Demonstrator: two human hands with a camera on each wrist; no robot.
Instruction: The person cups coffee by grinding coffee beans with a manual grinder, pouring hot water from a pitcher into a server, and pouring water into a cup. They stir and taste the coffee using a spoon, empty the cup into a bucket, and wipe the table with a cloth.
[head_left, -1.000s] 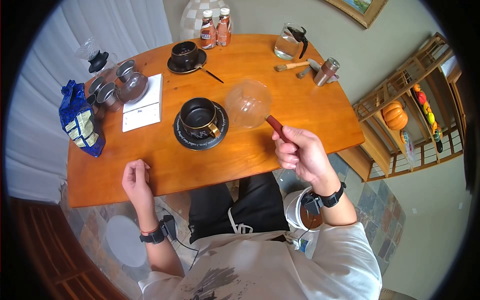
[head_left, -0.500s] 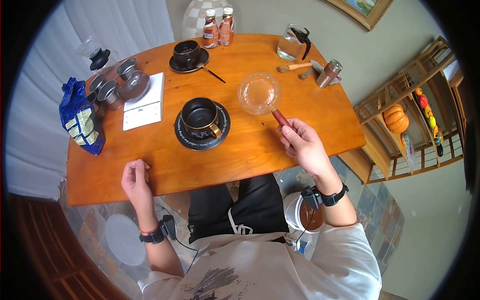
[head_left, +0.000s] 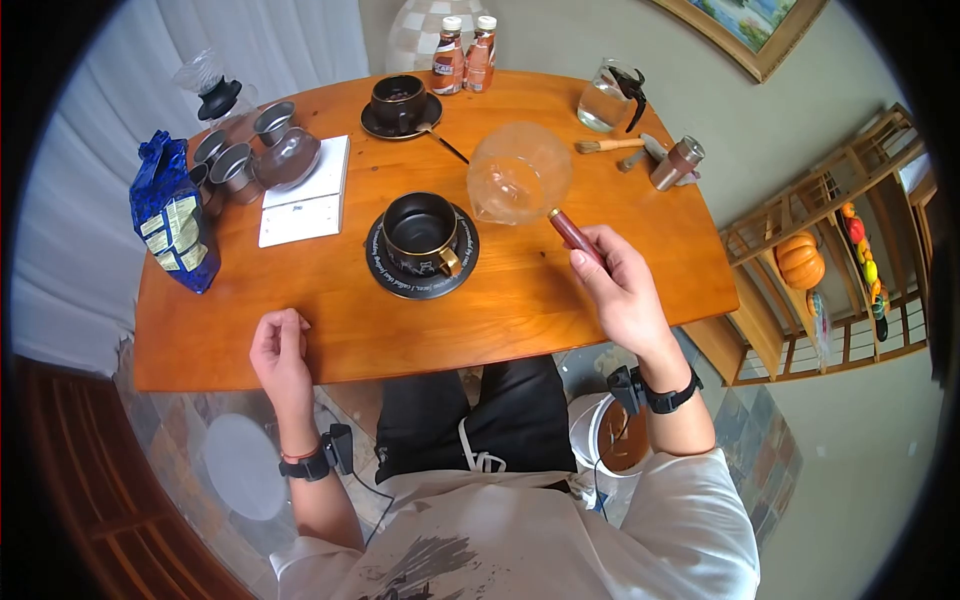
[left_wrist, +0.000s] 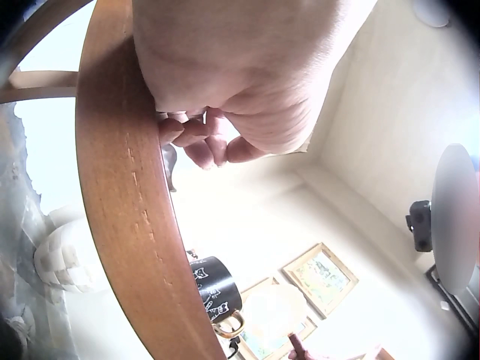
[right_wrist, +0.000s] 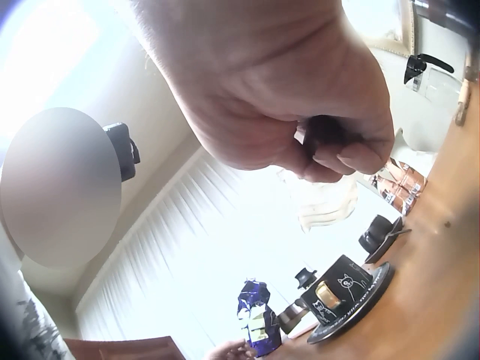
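My right hand (head_left: 625,290) grips the dark red-brown handle (head_left: 577,238) of a clear round glass pot (head_left: 520,172), above the table to the right of the near cup. The pot looks see-through, and its spout points toward the near side. In the right wrist view the fingers curl round the handle, while the pot itself is hidden. A black cup with a gold handle (head_left: 420,232) stands on a black saucer (head_left: 392,280) with white lettering. At the table's near left edge rests my left hand (head_left: 282,350), its fingers loosely curled and holding nothing.
Back left stand a blue bag (head_left: 175,215), metal cups (head_left: 232,165), a glass server (head_left: 288,158) and a white notepad (head_left: 300,222). Farther back are a second black cup (head_left: 398,100), two bottles (head_left: 448,55), a water jug (head_left: 605,98), a brush (head_left: 600,146) and a metal cylinder (head_left: 678,163).
The glass pot in my right hand has moved farther from me, and its tilt has changed. My left hand stays at the table edge. The whole head view has shifted a little.
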